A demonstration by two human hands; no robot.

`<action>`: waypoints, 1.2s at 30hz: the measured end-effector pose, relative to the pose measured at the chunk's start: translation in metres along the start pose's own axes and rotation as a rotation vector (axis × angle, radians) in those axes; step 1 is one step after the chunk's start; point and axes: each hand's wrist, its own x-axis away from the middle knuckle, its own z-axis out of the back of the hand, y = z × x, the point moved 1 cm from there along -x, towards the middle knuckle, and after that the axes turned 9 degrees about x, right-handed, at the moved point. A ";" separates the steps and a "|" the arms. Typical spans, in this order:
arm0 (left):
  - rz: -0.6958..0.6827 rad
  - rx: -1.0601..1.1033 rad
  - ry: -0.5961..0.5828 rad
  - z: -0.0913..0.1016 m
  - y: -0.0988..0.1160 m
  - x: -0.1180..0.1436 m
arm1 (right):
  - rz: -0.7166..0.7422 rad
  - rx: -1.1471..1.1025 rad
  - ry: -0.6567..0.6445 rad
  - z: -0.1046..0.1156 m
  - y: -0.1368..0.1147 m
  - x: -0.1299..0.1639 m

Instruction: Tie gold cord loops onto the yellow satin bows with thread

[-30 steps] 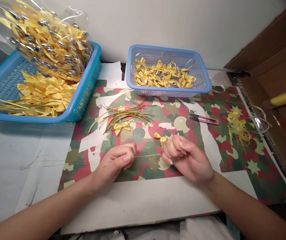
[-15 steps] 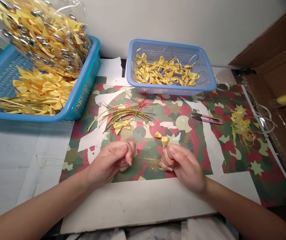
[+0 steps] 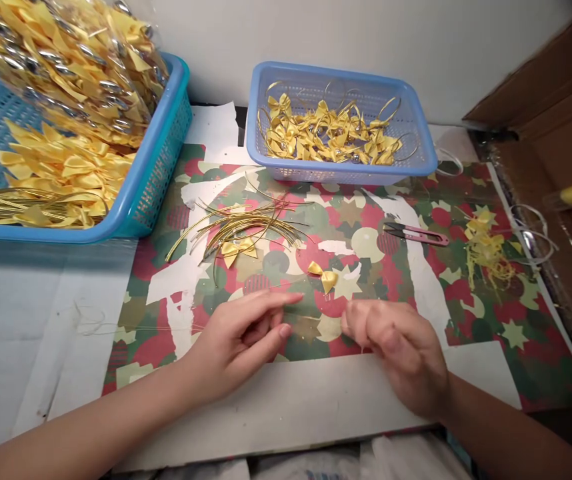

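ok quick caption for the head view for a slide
Two bare hands, left and right, hover by a small yellow bow on patterned paper.

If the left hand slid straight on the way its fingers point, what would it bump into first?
The left hand points rightward and slightly away. Most likely it would first meet the small yellow bow lying on the patterned paper, or brush the blurred right hand; depth is hard to judge.

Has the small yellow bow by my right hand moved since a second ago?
Yes. The small yellow bow left the right hand and lies on the patterned mat, nearer the snips.
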 end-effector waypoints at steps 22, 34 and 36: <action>-0.124 -0.188 -0.111 0.002 0.003 -0.001 | 0.167 0.718 -0.092 0.001 0.002 -0.012; -0.179 -0.100 -0.160 0.002 -0.002 -0.001 | 0.009 0.428 -0.060 -0.001 0.010 -0.013; -0.169 -0.093 -0.160 0.001 -0.002 -0.001 | 0.000 0.408 -0.080 -0.002 0.010 -0.013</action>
